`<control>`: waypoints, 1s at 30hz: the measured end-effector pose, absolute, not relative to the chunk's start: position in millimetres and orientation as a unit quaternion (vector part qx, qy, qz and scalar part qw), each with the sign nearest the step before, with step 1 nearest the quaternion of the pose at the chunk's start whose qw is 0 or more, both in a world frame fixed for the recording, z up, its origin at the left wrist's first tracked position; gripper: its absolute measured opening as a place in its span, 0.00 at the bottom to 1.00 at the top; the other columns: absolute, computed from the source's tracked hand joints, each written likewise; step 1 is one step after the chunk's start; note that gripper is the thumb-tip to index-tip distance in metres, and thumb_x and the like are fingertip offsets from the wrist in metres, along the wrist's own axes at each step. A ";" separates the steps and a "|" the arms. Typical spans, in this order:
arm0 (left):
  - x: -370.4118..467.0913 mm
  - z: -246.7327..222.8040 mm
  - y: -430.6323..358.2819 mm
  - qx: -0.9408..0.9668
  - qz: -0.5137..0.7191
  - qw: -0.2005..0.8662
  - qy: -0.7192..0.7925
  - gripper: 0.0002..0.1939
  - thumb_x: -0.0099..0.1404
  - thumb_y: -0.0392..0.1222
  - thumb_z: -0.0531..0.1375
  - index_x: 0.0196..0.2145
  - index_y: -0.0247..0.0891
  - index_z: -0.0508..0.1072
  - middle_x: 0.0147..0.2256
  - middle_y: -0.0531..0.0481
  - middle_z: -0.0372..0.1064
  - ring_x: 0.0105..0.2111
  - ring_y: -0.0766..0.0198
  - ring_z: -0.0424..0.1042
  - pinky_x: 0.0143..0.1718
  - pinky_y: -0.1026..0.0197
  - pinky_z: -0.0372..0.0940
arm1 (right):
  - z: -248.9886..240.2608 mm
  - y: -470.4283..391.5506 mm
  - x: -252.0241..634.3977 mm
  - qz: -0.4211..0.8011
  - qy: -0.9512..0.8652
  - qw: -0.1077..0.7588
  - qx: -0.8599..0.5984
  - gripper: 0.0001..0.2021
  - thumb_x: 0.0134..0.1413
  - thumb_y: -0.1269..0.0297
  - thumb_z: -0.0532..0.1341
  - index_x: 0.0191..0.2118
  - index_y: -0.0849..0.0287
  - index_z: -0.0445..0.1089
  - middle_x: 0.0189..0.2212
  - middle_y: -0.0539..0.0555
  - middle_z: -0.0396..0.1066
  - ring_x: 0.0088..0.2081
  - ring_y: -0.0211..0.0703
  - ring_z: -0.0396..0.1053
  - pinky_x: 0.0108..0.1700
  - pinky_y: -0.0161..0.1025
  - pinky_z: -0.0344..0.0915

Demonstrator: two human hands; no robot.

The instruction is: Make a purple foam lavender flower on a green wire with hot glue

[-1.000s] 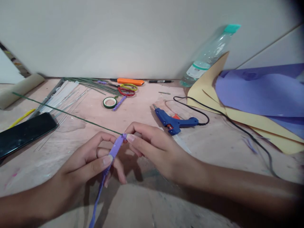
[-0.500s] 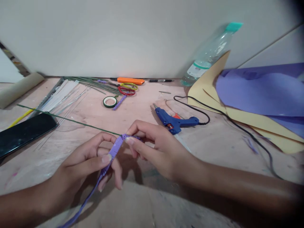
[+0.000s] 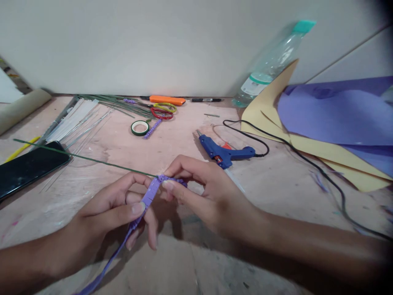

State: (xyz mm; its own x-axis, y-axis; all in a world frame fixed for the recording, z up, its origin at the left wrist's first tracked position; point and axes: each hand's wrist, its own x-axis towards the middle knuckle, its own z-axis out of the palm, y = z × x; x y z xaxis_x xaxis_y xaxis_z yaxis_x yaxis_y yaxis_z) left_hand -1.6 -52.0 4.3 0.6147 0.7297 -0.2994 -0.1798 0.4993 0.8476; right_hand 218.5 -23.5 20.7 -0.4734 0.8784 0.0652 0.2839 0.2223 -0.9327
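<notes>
My left hand [image 3: 119, 209] pinches a purple fringed paper strip [image 3: 151, 193] between thumb and fingers. The strip's long tail hangs down toward the lower left edge. At the strip's upper end, a green wire stem [image 3: 101, 161] runs off to the far left over the phone. My right hand [image 3: 196, 188] pinches the wire's wrapped end, where purple fringe coils round it and sticks out behind my thumb. The fingertips of both hands are close together, with the strip slanting between them. Part of the wrapped end is hidden by my right fingers.
A blue glue gun [image 3: 224, 151] lies beyond my right hand, its black cord [image 3: 301, 153] trailing right. Green tape [image 3: 140, 128], scissors [image 3: 162, 112], an orange cutter [image 3: 167, 100] and wires lie at the back. A phone [image 3: 33, 166] is at left; a bottle [image 3: 258, 82] and purple sheets [image 3: 331, 114] at right.
Slightly more of the purple wrapped end shows behind my right fingers. Both hands keep their hold, and the whole view has shifted a little.
</notes>
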 end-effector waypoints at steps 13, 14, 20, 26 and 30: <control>-1.9 1.7 -53.2 0.411 0.282 0.801 0.331 0.19 0.73 0.47 0.61 0.57 0.36 0.69 0.29 0.47 0.79 0.24 0.67 0.64 0.26 0.65 0.57 | 15.5 -23.0 220.9 0.385 -0.758 0.332 -0.408 0.03 0.63 0.70 0.64 0.36 0.62 0.74 0.27 0.49 0.75 0.29 0.35 0.70 0.30 0.31 0.64; -1.8 2.1 -53.1 0.412 0.280 0.801 0.331 0.19 0.73 0.47 0.60 0.57 0.36 0.69 0.29 0.46 0.79 0.24 0.66 0.64 0.26 0.65 0.57 | 15.4 -23.0 220.8 0.379 -0.760 0.334 -0.409 0.03 0.62 0.70 0.64 0.36 0.62 0.75 0.27 0.48 0.75 0.28 0.35 0.70 0.30 0.31 0.64; -1.1 3.1 -53.4 0.392 0.276 0.809 0.341 0.16 0.71 0.50 0.63 0.51 0.39 0.71 0.29 0.47 0.79 0.23 0.67 0.64 0.25 0.66 0.56 | 12.9 -26.4 222.1 0.291 -0.800 0.348 -0.393 0.03 0.61 0.72 0.65 0.35 0.59 0.73 0.27 0.49 0.75 0.29 0.36 0.70 0.33 0.33 0.64; -6.0 -6.2 -55.3 0.397 0.261 0.773 0.420 0.33 0.72 0.69 0.51 0.34 0.36 0.78 0.25 0.47 0.74 0.19 0.68 0.62 0.20 0.63 0.49 | 9.6 -29.2 223.2 0.230 -0.845 0.329 -0.352 0.05 0.66 0.71 0.61 0.36 0.60 0.73 0.29 0.52 0.74 0.31 0.39 0.70 0.35 0.35 0.64; -5.2 -5.2 -53.2 0.433 0.238 0.743 0.451 0.35 0.74 0.65 0.48 0.27 0.34 0.79 0.25 0.46 0.72 0.21 0.66 0.64 0.22 0.63 0.54 | 8.5 -31.0 221.3 0.251 -0.838 0.324 -0.361 0.04 0.66 0.69 0.62 0.39 0.59 0.74 0.30 0.52 0.75 0.32 0.39 0.71 0.36 0.35 0.65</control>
State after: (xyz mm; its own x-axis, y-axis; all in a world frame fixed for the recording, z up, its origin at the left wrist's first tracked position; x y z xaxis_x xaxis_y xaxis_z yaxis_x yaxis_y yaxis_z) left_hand -5.2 -53.2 -5.2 0.4795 0.7445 -0.4645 0.0374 0.5115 0.8585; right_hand 221.3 -31.0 8.5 -0.5290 0.7675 0.3621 0.4422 0.6134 -0.6543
